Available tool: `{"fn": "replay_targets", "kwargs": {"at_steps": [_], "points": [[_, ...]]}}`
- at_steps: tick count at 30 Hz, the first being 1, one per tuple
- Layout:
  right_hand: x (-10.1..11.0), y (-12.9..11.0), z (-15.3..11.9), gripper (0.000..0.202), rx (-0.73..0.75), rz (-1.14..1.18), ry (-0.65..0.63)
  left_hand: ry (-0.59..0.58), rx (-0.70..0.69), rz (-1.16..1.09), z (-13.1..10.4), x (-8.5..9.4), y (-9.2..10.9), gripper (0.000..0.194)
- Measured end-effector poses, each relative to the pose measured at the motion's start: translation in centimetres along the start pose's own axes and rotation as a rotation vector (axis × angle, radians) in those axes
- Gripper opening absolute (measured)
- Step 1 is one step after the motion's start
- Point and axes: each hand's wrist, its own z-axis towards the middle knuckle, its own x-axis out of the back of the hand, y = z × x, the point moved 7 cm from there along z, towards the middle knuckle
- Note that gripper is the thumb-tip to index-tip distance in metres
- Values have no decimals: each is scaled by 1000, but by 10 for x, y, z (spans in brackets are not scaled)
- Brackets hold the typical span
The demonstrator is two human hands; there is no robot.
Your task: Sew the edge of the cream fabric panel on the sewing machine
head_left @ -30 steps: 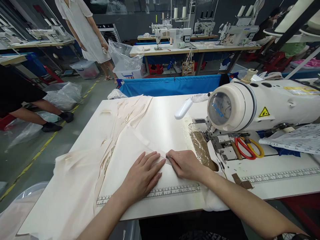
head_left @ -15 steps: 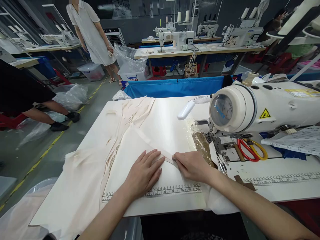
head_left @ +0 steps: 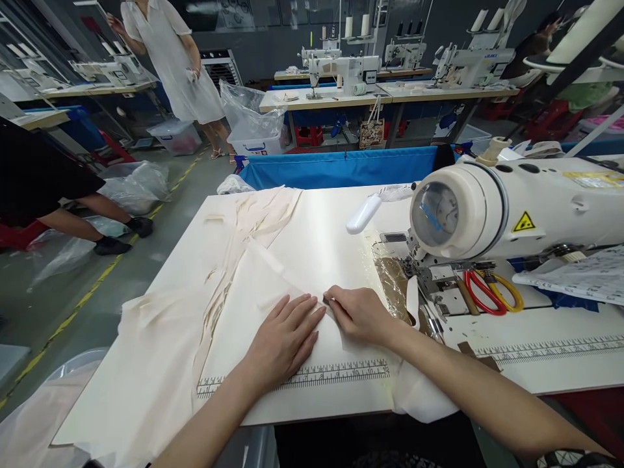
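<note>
My left hand (head_left: 283,335) lies flat with fingers stretched out, pressing a pale cream fabric piece (head_left: 273,270) onto the white table. Close beside its fingertips, my right hand (head_left: 358,315) is closed in a pinch around a small dark piece (head_left: 325,299), whose kind I cannot make out. The tip of that piece touches the fabric near a folded strip along its edge. More of the pale cloth (head_left: 151,344) spreads over the left of the table, with loose, frayed edges. White cloth (head_left: 423,393) hangs over the front edge below my right forearm.
A sewing machine (head_left: 458,208) stands on the right, with red- and yellow-handled scissors (head_left: 485,292) by it. A white oblong object (head_left: 363,215) lies behind my hands. A printed ruler (head_left: 336,373) runs along the front. Two people stand beyond the table at left.
My right hand has moved a little left, closer to my left hand, along the fabric edge. My left hand stays nearly in place. The person in the white dress has raised an arm.
</note>
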Motion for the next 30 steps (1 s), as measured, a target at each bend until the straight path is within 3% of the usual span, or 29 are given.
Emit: {"fn": "replay_targets", "kwargs": {"at_steps": [7,15,30], "points": [[-1,-7,3,15,18,-27,-26,8,15,-11,0,0,0,40],[13,-3,-10,10,39,-64,-83,18,28,-23,1,1,0,40],[3,2,-11,18,32,59,2,-3,-42,13,0,0,2,41]]}}
